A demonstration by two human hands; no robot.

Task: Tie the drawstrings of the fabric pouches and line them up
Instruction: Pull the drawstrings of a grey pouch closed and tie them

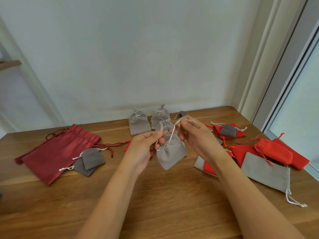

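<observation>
A small light grey pouch (170, 153) hangs above the wooden table (155, 195), its neck gathered. My left hand (146, 145) pinches one white drawstring at the pouch's left. My right hand (195, 133) pinches the other white cord (173, 133), which runs up from the neck to its fingertips. Behind the hands, three light grey pouches with tied bows (139, 122) stand together by the wall.
A large dark red pouch (57, 152) with two dark grey pouches (89, 160) on it lies at the left. At the right lie several bright red pouches (274, 150), a small dark grey pouch (227, 130) and a long light grey pouch (264, 171). The table's right edge runs along a window.
</observation>
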